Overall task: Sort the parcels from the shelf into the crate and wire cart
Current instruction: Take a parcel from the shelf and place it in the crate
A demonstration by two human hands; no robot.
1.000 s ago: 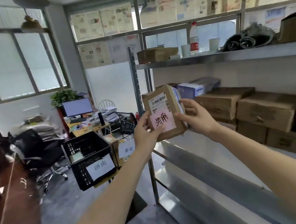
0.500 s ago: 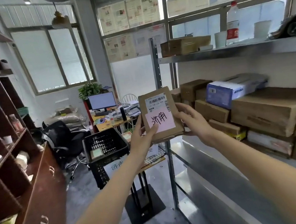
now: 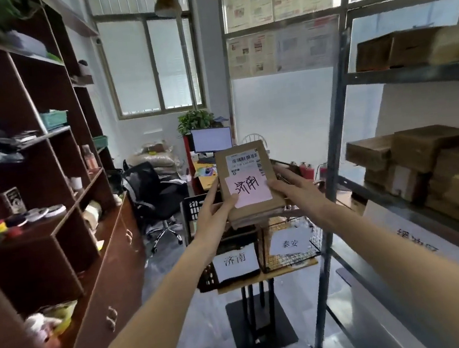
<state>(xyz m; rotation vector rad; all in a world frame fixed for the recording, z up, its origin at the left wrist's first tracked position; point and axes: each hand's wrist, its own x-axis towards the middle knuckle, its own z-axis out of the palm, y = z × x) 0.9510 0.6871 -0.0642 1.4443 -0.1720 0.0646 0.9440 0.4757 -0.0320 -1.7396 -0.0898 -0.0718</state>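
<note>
A flat brown parcel point(image 3: 246, 168) with a barcode label and a pink handwritten note is held up in front of me. My left hand point(image 3: 214, 208) grips its left edge, thumb on the front. My right hand point(image 3: 293, 191) holds its right edge. Just below and behind the parcel stands a black plastic crate point(image 3: 206, 276) with a white label, and right of it a wire cart basket point(image 3: 291, 256) with another white label. Both sit on a small wooden stand. The metal shelf point(image 3: 413, 75) on the right carries several more brown parcels point(image 3: 435, 152).
A dark wooden shelving unit point(image 3: 50, 197) with drawers lines the left side. A black office chair point(image 3: 155, 198) and a desk with a monitor point(image 3: 211, 139) stand behind the crate. The stand's black base point(image 3: 260, 327) rests on the grey floor between both shelves.
I have turned left, away from the metal shelf. The parcel, still in both hands, now hangs above the crate and wire basket, which have come to the middle of the view.
</note>
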